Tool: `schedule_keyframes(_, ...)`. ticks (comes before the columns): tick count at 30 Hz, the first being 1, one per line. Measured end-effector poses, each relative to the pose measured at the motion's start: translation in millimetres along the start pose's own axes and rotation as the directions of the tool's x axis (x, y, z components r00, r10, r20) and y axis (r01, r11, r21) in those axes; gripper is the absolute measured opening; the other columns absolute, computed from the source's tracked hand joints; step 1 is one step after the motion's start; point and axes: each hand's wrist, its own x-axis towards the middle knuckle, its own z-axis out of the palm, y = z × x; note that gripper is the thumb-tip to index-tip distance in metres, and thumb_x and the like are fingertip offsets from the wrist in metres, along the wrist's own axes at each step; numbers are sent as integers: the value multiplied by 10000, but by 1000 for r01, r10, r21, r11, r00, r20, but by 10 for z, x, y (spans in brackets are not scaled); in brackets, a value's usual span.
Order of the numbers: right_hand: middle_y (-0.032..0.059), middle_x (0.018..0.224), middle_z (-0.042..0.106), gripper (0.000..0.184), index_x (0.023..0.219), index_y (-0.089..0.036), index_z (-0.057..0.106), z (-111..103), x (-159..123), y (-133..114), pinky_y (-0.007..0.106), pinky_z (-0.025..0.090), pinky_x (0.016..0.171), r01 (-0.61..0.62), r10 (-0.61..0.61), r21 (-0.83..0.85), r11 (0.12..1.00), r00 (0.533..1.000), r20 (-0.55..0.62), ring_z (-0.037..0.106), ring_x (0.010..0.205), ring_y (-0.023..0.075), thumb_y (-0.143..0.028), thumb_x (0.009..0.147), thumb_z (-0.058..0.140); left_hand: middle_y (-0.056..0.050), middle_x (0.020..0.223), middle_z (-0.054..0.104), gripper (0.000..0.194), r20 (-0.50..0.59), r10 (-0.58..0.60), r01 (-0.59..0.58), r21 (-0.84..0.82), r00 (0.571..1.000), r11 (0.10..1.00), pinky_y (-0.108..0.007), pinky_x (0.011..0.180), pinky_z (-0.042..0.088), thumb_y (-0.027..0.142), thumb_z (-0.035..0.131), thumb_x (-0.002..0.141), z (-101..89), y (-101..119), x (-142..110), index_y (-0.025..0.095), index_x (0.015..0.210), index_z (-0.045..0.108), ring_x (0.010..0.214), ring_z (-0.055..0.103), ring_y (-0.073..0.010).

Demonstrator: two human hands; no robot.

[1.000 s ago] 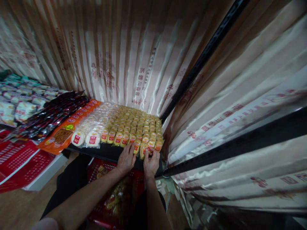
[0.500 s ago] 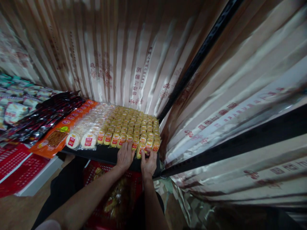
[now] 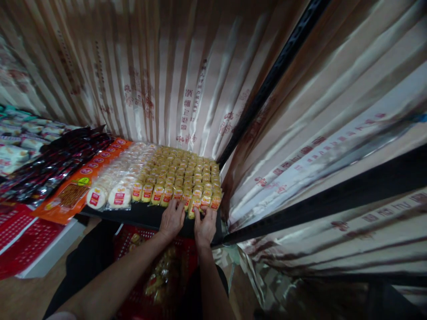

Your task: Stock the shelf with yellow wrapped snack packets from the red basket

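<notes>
Small yellow snack packs [image 3: 180, 171] in clear wrappers with red and yellow labels stand in tight rows on a black shelf [image 3: 133, 215]. My left hand [image 3: 172, 220] touches the front of the row with its fingertips, fingers stretched forward and closed around nothing visible. Just to its right, my right hand [image 3: 205, 227] has its thumb and fingers apart against the front packs near the right end. One front pack [image 3: 194, 204] sticks out slightly toward me between the two hands. Parts of the front packs are hidden behind my fingers.
White round crackers [image 3: 120, 195], an orange snack bag [image 3: 71, 198], dark bags [image 3: 60, 162] and white packs [image 3: 13, 155] line the shelf leftward. Below sits a red basket [image 3: 125, 238] containing more yellow packs. A pale printed curtain [image 3: 160, 89] and black metal post [image 3: 267, 91] stand behind.
The view has shifted slightly, so the shelf goods appear a little further left. Both hands stay at the front of the yellow packs, with little visible movement.
</notes>
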Motion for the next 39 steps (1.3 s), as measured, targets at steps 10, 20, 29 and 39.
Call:
schedule_keyframes(10, 55, 922, 541, 319, 903, -190, 576, -9, -2, -4, 270, 458, 685, 18, -17, 53, 998, 1000, -15, 553, 772, 155, -481, 823, 473, -82, 975, 510, 389, 36, 49, -49, -4, 998, 999, -310, 775, 503, 138, 388, 847, 13, -20, 7, 180, 1225, 468, 910, 521, -191)
schedule_keyframes(20, 64, 943, 545, 231, 933, -189, 513, -55, -6, -43, 301, 430, 731, -79, 78, 76, 994, 997, 25, 546, 849, 185, -182, 758, 363, -89, 990, 568, 276, 50, 210, -209, -24, 977, 978, -323, 819, 487, 237, 397, 881, -23, 41, -55, 153, 1131, 477, 934, 539, -204)
schedule_keyframes(29, 69, 980, 540, 277, 981, -199, 478, -95, -7, -83, 312, 420, 741, -135, 130, 99, 986, 990, 50, 545, 859, 197, -168, 737, 350, -73, 969, 613, 281, 110, 78, -67, -99, 991, 993, -290, 793, 494, 196, 401, 871, 59, 130, -91, 166, 1150, 418, 931, 589, -175)
schedule_keyframes(39, 81, 976, 544, 322, 1028, -193, 463, -91, 5, -89, 316, 425, 726, -155, 151, 103, 983, 988, 40, 558, 850, 205, -158, 728, 353, -40, 864, 624, 140, 118, -90, 94, -29, 989, 995, -236, 712, 448, 220, 397, 892, 48, 253, 14, 172, 912, 527, 814, 595, -149)
